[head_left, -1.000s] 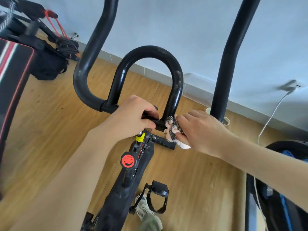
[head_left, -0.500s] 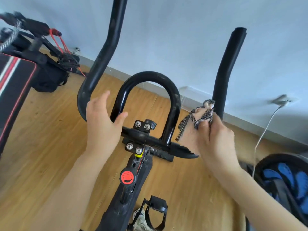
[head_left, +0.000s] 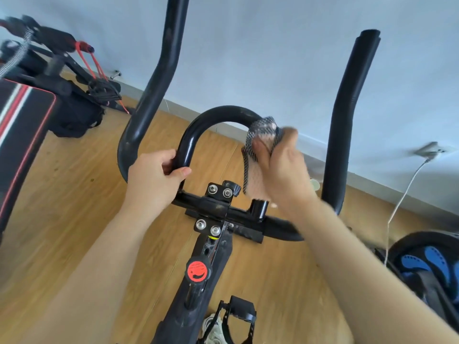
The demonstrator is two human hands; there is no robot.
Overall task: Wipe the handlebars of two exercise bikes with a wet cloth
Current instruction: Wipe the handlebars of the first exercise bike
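A black exercise bike's handlebar fills the middle: an inner loop [head_left: 218, 115], a left outer bar [head_left: 159, 78] and a right outer bar [head_left: 347, 120]. My left hand [head_left: 154, 182] grips the loop's left leg near its base. My right hand [head_left: 280, 165] holds a black-and-white patterned cloth [head_left: 258, 145] wrapped around the loop's right leg, hiding that part of the bar. The clamp [head_left: 218, 207] with silver bolts sits between my hands.
A red round knob [head_left: 197, 271] sits on the bike's stem, with a pedal [head_left: 238, 316] below it. A black-and-red bench [head_left: 22, 125] and other gym gear [head_left: 57, 68] stand at left. A white cable [head_left: 402, 194] hangs from a wall socket; blue-padded equipment [head_left: 427, 264] lies at lower right.
My right hand has carried the cloth from near the right outer bar onto the loop's right leg. My left hand has closed around the loop's left leg.
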